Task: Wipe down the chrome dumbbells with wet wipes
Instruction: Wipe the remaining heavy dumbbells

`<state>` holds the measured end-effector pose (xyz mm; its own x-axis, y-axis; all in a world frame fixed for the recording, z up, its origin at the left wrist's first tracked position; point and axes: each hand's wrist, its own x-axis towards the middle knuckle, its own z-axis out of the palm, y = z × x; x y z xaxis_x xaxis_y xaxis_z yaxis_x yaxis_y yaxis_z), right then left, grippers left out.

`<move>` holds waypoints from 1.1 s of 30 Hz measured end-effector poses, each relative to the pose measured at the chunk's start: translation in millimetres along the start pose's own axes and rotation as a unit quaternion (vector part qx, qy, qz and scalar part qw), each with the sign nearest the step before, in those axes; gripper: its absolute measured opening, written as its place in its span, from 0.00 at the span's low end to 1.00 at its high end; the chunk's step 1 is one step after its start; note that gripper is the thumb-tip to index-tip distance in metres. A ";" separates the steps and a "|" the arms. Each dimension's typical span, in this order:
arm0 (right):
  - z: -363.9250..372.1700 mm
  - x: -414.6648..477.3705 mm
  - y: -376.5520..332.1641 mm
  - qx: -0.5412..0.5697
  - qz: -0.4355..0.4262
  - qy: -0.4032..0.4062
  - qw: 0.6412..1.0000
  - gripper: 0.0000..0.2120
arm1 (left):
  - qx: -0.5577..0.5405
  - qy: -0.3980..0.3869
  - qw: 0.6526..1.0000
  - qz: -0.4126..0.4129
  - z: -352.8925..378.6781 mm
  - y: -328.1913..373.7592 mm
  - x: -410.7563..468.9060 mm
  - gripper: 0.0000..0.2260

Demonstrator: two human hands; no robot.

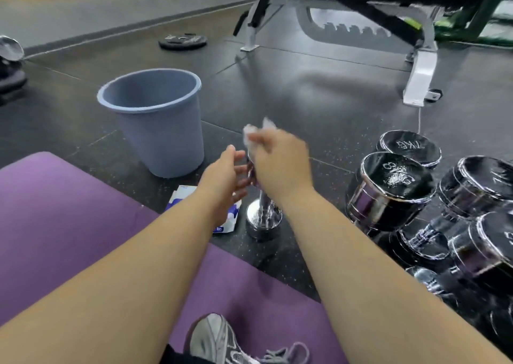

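Observation:
A small chrome dumbbell (263,216) stands upright on the dark floor in the middle of the view. My right hand (280,161) hovers over its top end and pinches a crumpled white wet wipe (256,133). My left hand (227,180) is open, fingers spread, just left of the dumbbell's upper end; contact is unclear. A white and blue pack of wipes (227,219) lies on the floor under my left wrist. Several larger chrome dumbbells (388,188) are piled at the right.
A grey-blue plastic bin (155,119) stands to the left of my hands. A purple mat (55,211) lies under me, with my sneaker (216,338) on it. A weight bench frame (416,72) stands behind, and a weight plate (183,41) lies far back.

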<state>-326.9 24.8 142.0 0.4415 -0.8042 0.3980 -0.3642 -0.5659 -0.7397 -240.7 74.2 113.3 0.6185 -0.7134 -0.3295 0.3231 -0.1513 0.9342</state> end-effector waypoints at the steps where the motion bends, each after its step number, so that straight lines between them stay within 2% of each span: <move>1: 1.8 -4.4 -3.2 -0.048 -0.018 -0.060 0.997 0.13 | -0.022 -0.017 1.000 -0.010 -0.3 0.6 -4.9 0.16; 2: 2.1 -9.8 -1.4 -0.070 -0.024 -0.090 0.993 0.15 | -0.046 -0.024 0.998 -0.018 -1.3 0.8 -7.3 0.17; 4: -5.1 -19.7 9.7 -0.071 -0.027 -0.061 0.995 0.15 | -0.085 -0.026 0.996 -0.030 -3.3 0.1 -5.9 0.18; 6: -12.9 -14.5 21.1 -0.080 0.021 -0.041 0.996 0.13 | -0.094 -0.036 0.994 -0.037 -2.0 -0.2 -4.1 0.18; 8: -12.0 3.4 22.7 -0.124 0.057 -0.076 0.988 0.14 | -0.101 -0.036 0.994 -0.035 2.8 -0.4 -1.6 0.17; 10: -5.0 8.5 19.6 -0.154 -0.021 -0.126 0.980 0.15 | -0.121 -0.020 0.992 -0.038 6.0 1.4 0.2 0.17; 12: -8.2 -11.5 19.3 -0.125 -0.113 -0.125 0.978 0.15 | -0.130 -0.012 0.991 -0.043 5.0 3.6 1.9 0.18; 15: -15.9 -48.7 38.9 -0.056 -0.166 -0.003 0.984 0.17 | -0.123 -0.023 0.991 -0.047 7.0 3.0 5.0 0.17; 16: -15.7 -50.7 45.1 -0.029 -0.138 0.026 0.990 0.16 | -0.118 -0.025 0.992 -0.042 9.7 2.4 4.6 0.15; 18: -13.1 -36.3 42.7 0.084 0.023 0.015 0.996 0.15 | -0.106 -0.016 0.994 -0.030 13.3 1.5 3.1 0.11; 19: -9.3 -23.3 40.9 0.137 0.130 -0.007 0.982 0.14 | -0.102 -0.009 0.994 -0.027 12.6 -0.1 3.1 0.11; 21: -3.6 6.0 37.4 0.140 0.238 -0.046 0.960 0.17 | -0.109 -0.006 0.994 -0.022 9.4 -1.2 3.0 0.11; 27: -5.5 50.3 23.2 0.163 0.254 -0.162 0.939 0.35 | -0.120 -0.024 0.992 -0.025 9.5 -2.4 2.5 0.12; 30: -3.6 38.6 30.9 0.205 0.273 -0.087 0.936 0.37 | -0.064 -0.026 0.997 0.021 8.3 2.7 7.3 0.11; 33: -0.6 -6.8 35.0 0.274 0.298 0.013 0.914 0.32 | -0.064 -0.014 0.997 0.048 12.2 10.7 7.9 0.14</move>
<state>-343.2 10.4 113.7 0.2756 -0.9486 -0.1559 -0.0650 0.1434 -0.9875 -241.1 58.6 122.4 0.6321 -0.7390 -0.2331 0.3532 0.0070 0.9355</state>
